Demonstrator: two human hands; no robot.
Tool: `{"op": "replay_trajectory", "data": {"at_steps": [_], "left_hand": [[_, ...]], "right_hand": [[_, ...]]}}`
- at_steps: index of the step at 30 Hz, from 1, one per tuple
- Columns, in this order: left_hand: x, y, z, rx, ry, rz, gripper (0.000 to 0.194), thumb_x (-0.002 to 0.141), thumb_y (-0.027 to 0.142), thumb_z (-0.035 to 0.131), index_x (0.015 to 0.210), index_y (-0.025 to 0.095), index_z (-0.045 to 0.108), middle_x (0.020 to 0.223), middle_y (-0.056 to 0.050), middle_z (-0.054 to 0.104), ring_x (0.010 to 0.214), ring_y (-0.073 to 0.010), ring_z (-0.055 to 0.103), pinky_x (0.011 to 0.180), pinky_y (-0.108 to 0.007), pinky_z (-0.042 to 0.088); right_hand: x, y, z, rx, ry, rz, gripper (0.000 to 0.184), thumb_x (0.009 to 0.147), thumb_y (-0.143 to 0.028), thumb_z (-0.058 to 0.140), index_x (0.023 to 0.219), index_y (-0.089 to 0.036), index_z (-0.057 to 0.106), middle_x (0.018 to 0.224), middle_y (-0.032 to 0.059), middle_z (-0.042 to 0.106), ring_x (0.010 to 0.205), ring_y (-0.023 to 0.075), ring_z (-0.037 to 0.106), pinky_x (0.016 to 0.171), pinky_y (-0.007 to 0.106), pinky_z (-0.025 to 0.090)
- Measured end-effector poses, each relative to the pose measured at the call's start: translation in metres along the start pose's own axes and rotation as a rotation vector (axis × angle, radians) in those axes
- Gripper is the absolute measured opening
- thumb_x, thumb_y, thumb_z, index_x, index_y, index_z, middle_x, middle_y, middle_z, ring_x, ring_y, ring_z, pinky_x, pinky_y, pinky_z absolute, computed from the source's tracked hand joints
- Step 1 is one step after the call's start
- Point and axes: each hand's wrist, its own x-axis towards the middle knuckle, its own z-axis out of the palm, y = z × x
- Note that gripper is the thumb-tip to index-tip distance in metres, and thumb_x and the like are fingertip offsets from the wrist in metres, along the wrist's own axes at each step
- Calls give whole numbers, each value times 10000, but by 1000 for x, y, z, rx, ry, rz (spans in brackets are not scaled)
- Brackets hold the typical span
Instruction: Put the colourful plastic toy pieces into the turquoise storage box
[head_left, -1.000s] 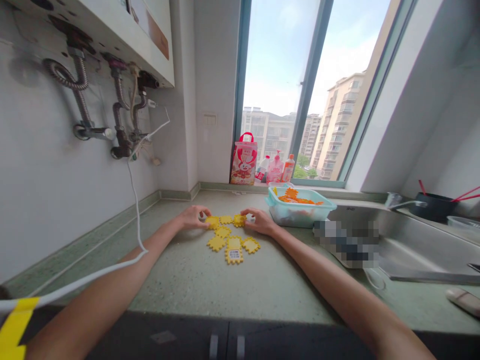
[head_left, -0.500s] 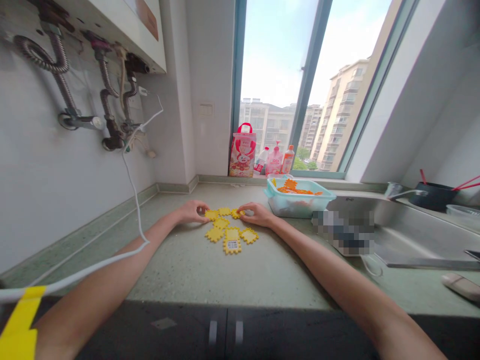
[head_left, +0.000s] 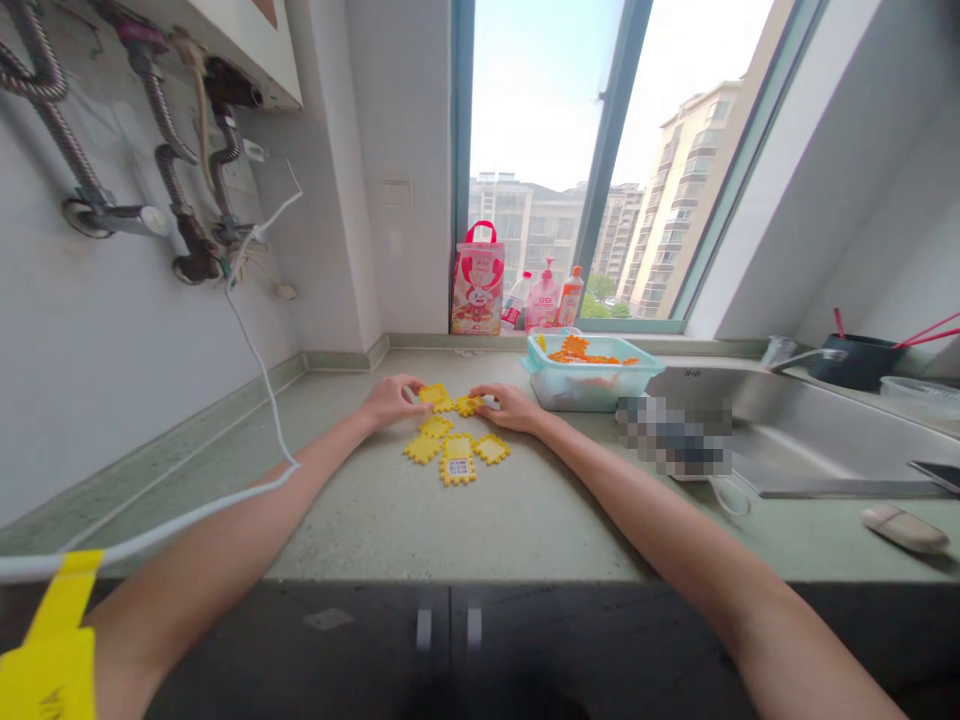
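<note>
Several yellow foam puzzle pieces with toothed edges lie on the counter before me. My left hand (head_left: 396,402) pinches one yellow puzzle piece (head_left: 433,395), which is raised and tilted. Another puzzle piece (head_left: 469,405) is between the thumb and fingers of my right hand (head_left: 510,407), at the right end of the group. Closer to me lie a puzzle piece with a printed label (head_left: 458,469), a plain piece (head_left: 424,449) to its left and one (head_left: 493,448) to its right.
A light-blue tub (head_left: 592,385) holding orange pieces stands right of my hands, beside the steel sink (head_left: 810,440). A white cable (head_left: 259,345) hangs over my left arm. A pink bag (head_left: 478,285) and bottles stand by the window. A computer mouse (head_left: 904,528) lies at right.
My left hand has lifted and tilted its puzzle piece off the counter. My right hand stays at its piece. The whole view has shifted slightly.
</note>
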Motion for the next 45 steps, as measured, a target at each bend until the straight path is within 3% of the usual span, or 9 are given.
{"op": "replay_trajectory", "data": {"at_steps": [4,8,14,25,30,36,40,45], "left_hand": [[12,0,13,-142,-53,-100,672,643,650,770,1108,165,771,1065,-75,770,684,-175,657,640,-290,489],[20,-7,17,-219,-84,-135,709,598,643,796,1103,145,780,1098,-98,768,593,-127,575,561,-271,428],[25,-12,16,-133,-116,-77,660,630,646,791,1084,166,807,1050,-84,779,697,-163,598,633,-281,429],[27,-6,12,-44,-202,-9,669,622,663,808,1110,205,809,1035,-66,782,812,-204,645,675,-281,425],[26,-1,12,9,-210,-15,565,622,635,818,997,213,824,966,-52,782,800,-211,648,667,-287,414],[20,12,17,53,-206,32,564,642,635,811,1030,226,810,913,-17,761,759,-192,629,637,-280,366],[16,23,18,13,-276,84,504,672,607,799,980,209,784,743,5,687,678,-174,582,603,-281,327],[17,22,20,-6,-308,77,564,664,607,809,1032,181,772,622,25,601,591,-155,515,578,-287,283]], "right_hand": [[3,-1,1,-8,-47,-25,266,903,-180,700,1137,-274,784,1167,41,790,1114,251,705,1026,397,512],[5,-2,1,-16,-55,-21,245,881,-200,705,1108,-248,782,1094,31,790,1046,229,706,975,352,512],[6,1,0,-28,-28,-8,221,820,-236,786,1041,-236,779,1023,3,780,934,181,698,872,278,507],[2,3,-6,-90,171,24,169,865,-304,798,1027,-255,801,1041,28,798,936,203,732,870,312,534],[6,-8,-4,-51,273,-10,192,911,-349,767,1082,-265,788,1092,29,787,973,200,725,895,321,541],[11,-20,5,-19,240,-71,232,929,-364,748,1130,-249,765,1143,50,770,1026,213,705,941,346,536],[12,-23,9,-25,225,-95,240,931,-346,738,1147,-243,747,1164,61,754,1045,220,692,960,357,535],[10,-22,10,-30,215,-133,246,951,-331,701,1177,-238,726,1184,70,741,1085,224,683,957,350,528]]}}
